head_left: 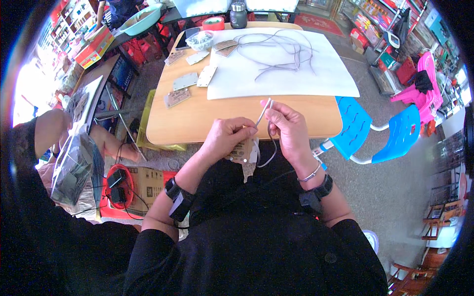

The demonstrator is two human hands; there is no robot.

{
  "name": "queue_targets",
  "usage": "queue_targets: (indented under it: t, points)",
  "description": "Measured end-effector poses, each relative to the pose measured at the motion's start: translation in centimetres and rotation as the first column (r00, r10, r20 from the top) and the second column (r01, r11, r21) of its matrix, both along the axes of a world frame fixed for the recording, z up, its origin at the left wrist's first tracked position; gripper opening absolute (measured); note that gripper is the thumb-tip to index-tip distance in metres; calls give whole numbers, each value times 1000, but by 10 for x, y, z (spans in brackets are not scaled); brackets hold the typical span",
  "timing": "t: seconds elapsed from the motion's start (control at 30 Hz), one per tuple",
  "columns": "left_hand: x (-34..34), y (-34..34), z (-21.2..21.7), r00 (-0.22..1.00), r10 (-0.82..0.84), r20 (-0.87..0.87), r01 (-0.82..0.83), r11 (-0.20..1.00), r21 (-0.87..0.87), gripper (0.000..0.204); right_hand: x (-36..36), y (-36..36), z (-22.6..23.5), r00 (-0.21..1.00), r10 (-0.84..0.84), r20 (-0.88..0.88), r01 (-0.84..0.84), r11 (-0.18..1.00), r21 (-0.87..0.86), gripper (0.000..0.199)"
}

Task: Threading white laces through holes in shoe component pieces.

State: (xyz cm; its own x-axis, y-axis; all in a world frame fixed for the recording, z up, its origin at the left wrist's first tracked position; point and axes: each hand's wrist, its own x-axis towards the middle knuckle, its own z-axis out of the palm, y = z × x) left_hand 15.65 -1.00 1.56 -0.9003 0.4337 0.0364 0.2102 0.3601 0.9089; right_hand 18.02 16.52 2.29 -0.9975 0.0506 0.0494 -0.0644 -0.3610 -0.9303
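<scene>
My left hand (224,136) is closed, its thumb and fingers pinching a thin grey cord (261,115) near the table's front edge. My right hand (290,127) pinches the same cord, which is doubled at its upper end between the two hands and loops down below them. Under my left hand hangs a small brown printed card (240,152) with holes along its edge; whether my fingers also grip it, I cannot tell. On the white sheet (331,81) lies a loose tangle of grey cords (281,66).
Several pierced cards (185,81) lie at the table's left, near a clear bowl (200,41) of small pieces. A red tape roll (213,23) and dark bottle (238,17) stand behind. A blue chair (402,133) is right; another person's arm (113,143) is left.
</scene>
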Motion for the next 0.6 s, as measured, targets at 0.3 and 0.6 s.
queue_targets:
  t: [0.3,0.6]
  points:
    - [4,-6,11,997,-32,64,22,987,158,21,-9,15,16,973,-218,-81,224,972,74,12]
    - [-2,-46,-10,920,-272,281,245,961,130,21,-53,125,4,948,-303,-96,274,933,-234,17]
